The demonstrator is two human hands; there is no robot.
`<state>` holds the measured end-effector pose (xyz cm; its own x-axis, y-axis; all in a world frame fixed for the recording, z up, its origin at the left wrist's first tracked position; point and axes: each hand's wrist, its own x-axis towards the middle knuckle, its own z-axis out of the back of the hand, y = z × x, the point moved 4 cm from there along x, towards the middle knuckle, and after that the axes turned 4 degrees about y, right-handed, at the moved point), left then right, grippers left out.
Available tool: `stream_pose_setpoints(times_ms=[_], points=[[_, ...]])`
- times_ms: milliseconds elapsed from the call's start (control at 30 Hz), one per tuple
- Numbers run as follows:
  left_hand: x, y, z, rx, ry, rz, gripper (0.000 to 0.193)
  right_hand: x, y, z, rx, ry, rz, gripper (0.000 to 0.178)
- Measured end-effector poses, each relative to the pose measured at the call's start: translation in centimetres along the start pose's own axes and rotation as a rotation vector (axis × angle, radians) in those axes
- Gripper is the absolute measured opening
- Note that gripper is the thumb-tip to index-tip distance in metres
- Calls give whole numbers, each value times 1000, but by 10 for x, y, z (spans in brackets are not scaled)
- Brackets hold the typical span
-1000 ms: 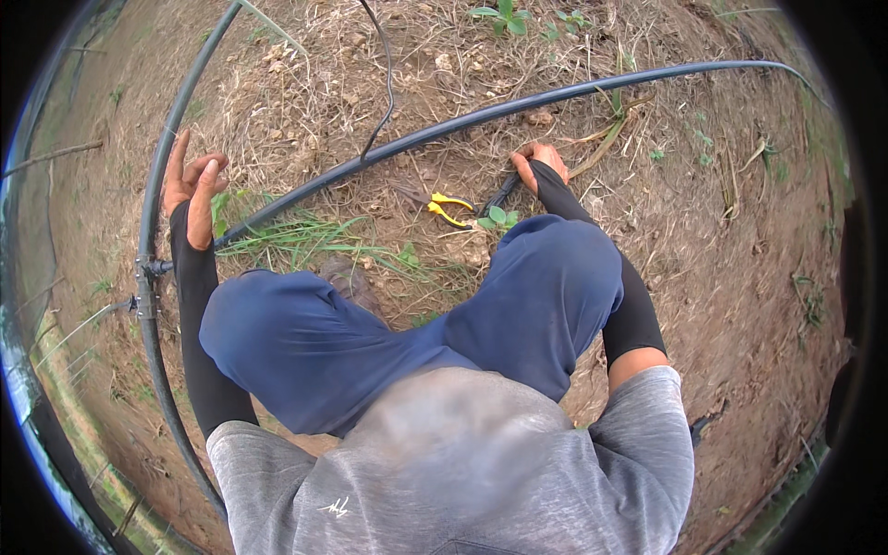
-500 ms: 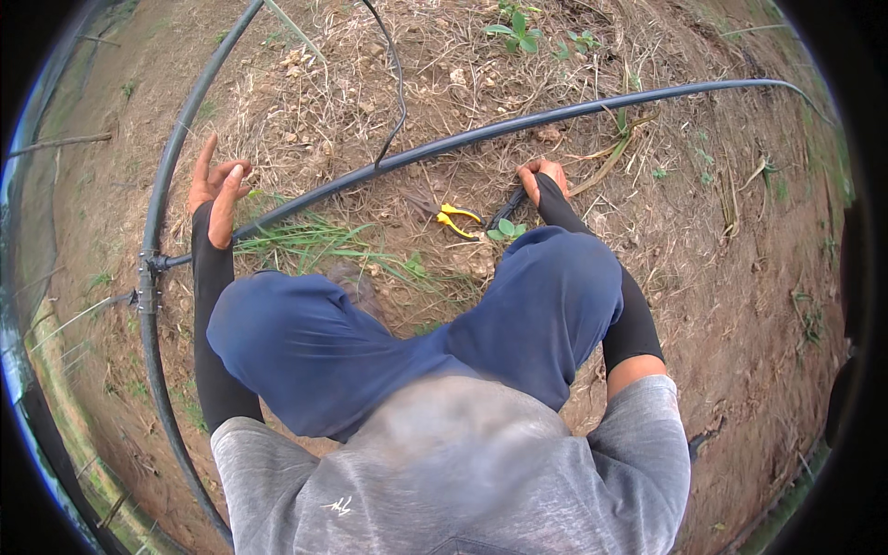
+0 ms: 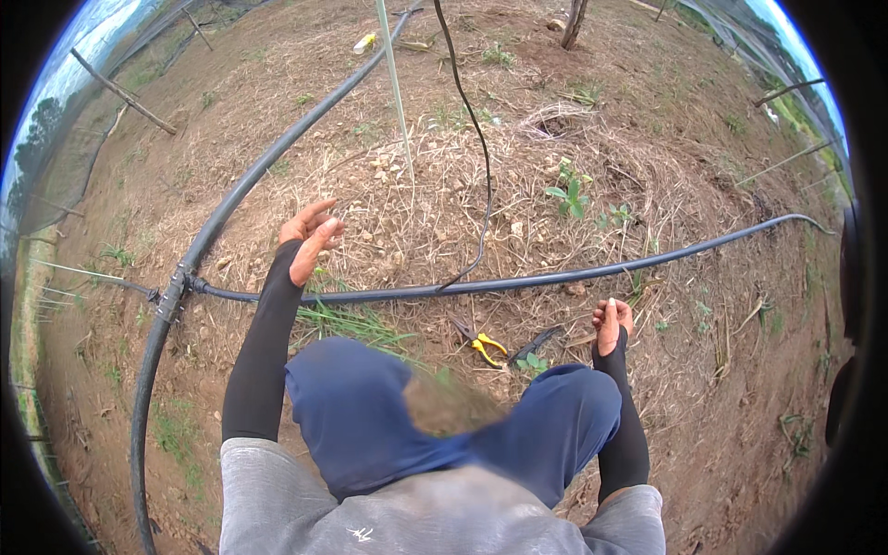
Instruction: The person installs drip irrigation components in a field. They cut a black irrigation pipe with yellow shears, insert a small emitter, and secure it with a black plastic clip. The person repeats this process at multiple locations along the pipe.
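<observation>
My left hand (image 3: 309,240) hovers just above the thin black pipe (image 3: 536,282), fingers apart and nothing in them. To the right, my right hand (image 3: 611,326) is raised on the near side of that pipe. Its fingers are curled in against the thumb; whatever they may hold is too small to see. Between my hands, by my knees, lie pliers (image 3: 485,346) with yellow handles, their jaws pointing toward the pipe. A dark, flat strip (image 3: 534,343) lies on the soil between the pliers and my right hand, touched by neither.
A thicker black pipe (image 3: 215,215) curves along the left, joined to the thinner one at a fitting (image 3: 176,289). A narrow black tube (image 3: 482,157) rises from the thin pipe. Beside it stands a pale thin stake (image 3: 397,88). Farther off is a wooden post (image 3: 574,23).
The view has tilted up, showing more ground ahead. My left hand has shifted right, away from the fitting. My right hand has moved away from the dark strip, which lies on the ground.
</observation>
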<state>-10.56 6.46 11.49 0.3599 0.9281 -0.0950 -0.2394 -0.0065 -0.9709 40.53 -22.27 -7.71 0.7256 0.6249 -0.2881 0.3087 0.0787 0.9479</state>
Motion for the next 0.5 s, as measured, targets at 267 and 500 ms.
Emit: stream_pose_setpoints(times_ms=[267, 500], points=[[116, -178, -7, 15, -50, -355, 33, 0, 272, -176, 255, 395, 325, 16], [168, -340, 6, 285, -200, -730, 32, -25, 428, -362, 386, 435, 661, 15]])
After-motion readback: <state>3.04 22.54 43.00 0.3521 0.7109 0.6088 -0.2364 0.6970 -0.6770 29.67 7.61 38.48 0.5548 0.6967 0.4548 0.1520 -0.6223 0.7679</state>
